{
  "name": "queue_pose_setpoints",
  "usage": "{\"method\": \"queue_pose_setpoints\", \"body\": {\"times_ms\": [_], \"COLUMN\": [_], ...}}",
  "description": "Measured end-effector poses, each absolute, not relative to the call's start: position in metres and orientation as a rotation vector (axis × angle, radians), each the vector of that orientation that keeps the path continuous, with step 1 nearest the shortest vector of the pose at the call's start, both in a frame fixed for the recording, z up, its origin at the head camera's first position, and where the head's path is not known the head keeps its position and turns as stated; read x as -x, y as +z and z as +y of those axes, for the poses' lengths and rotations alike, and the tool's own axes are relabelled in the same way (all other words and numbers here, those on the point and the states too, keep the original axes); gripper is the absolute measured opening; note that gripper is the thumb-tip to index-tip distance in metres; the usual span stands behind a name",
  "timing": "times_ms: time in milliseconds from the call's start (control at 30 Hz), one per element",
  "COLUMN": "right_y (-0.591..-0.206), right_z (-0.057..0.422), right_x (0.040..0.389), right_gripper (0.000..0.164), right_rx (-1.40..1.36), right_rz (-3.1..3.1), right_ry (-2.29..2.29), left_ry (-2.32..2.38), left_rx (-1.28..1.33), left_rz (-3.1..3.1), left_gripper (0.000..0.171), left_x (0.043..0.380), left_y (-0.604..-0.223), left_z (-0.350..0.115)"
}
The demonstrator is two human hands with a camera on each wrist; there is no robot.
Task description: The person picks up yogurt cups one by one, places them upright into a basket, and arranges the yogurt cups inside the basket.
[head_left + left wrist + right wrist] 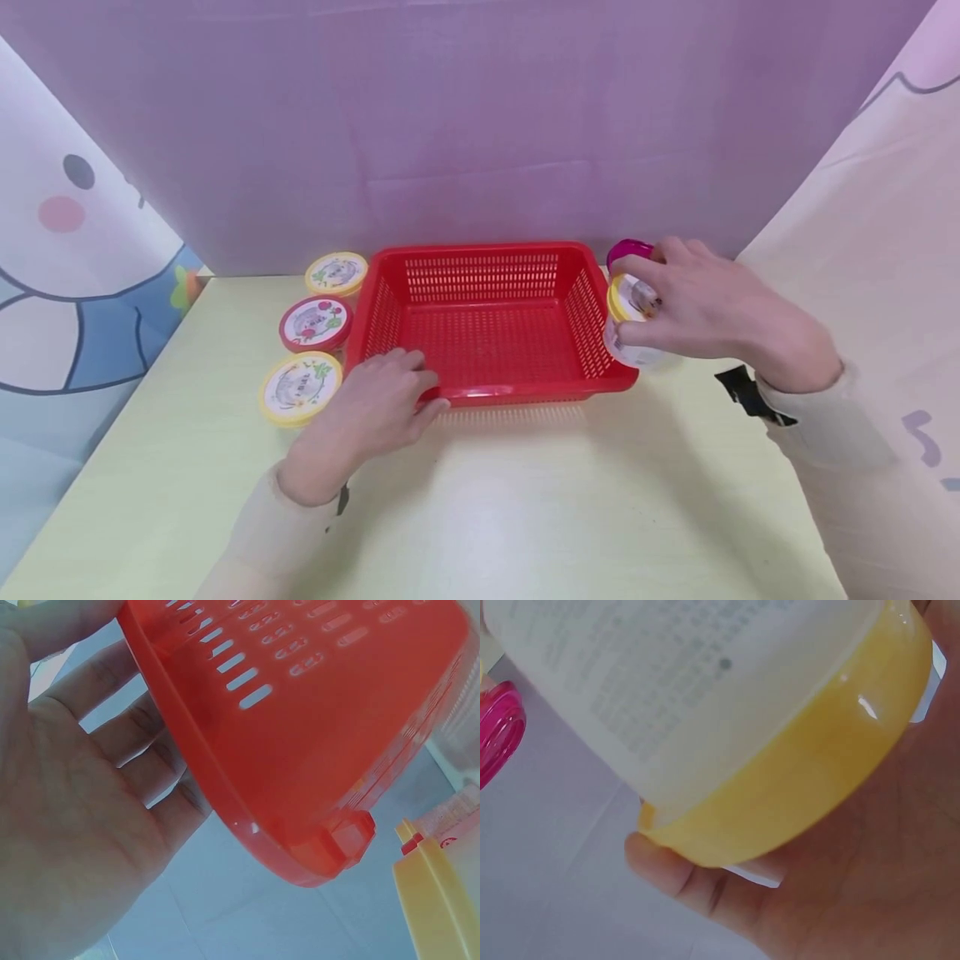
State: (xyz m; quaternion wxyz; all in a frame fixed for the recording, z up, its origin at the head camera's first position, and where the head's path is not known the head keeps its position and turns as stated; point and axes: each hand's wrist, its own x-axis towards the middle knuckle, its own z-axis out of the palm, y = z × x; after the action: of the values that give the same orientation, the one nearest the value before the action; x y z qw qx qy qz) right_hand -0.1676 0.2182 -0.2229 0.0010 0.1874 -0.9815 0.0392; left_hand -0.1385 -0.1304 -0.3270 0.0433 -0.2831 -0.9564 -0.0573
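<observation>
A red plastic basket (pixel 487 342) with slotted walls sits on the table. At its front left corner my left hand (pixel 375 404) grips the rim, with fingers over the edge and the thumb on the outer side; the left wrist view shows the basket's outer wall (pixel 315 735) beside the palm. To the right of the basket, my right hand (pixel 705 300) holds a clear tub with a yellow lid (pixel 619 300). In the right wrist view, the thumb and palm are around the lid (pixel 795 802), and blurred print covers the tub's wall (pixel 652 682).
Left of the basket stand a yellow-lidded tub (pixel 336 273), a red-lidded tub (pixel 317 323) and another yellow-lidded tub (pixel 302 387). A magenta-lidded container (pixel 630 248) is behind my right hand. A purple cloth (pixel 480 125) hangs along the table's back edge.
</observation>
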Motion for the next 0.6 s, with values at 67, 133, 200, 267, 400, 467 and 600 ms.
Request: {"method": "queue_pose_setpoints", "body": {"times_ms": [67,133,200,267,400,467,600], "right_y": [-0.222,-0.221,-0.221,-0.222,-0.222,-0.222,-0.224], "right_z": [0.214,0.211,0.207,0.203,0.193,0.188,0.178], "right_x": [0.169,0.169,0.170,0.171,0.173,0.175,0.178], "right_gripper": [0.070,0.071,0.071,0.069,0.066,0.065,0.067], "right_rx": [-0.584,-0.590,-0.600,-0.612,-0.650,-0.671,-0.709], "right_rz": [-3.091,-3.095,-3.095,-3.090,-3.075,-3.072,-3.080], "right_ry": [0.124,0.117,0.113,0.116,0.137,0.148,0.146], "left_ry": [-0.177,-0.178,-0.178,-0.175,-0.172,-0.172,-0.173], "left_rx": [0.862,0.862,0.865,0.866,0.864,0.864,0.871], "left_rz": [-2.926,-2.928,-2.927,-2.925,-2.924,-2.919,-2.909], "left_gripper": [0.040,0.040,0.039,0.039,0.039,0.038,0.037], "left_x": [0.139,0.138,0.138,0.138,0.138,0.138,0.138], "left_y": [-0.327,-0.327,-0.327,-0.327,-0.327,-0.328,-0.328], "left_z": [-0.130,-0.131,-0.131,-0.131,-0.131,-0.131,-0.130]}}
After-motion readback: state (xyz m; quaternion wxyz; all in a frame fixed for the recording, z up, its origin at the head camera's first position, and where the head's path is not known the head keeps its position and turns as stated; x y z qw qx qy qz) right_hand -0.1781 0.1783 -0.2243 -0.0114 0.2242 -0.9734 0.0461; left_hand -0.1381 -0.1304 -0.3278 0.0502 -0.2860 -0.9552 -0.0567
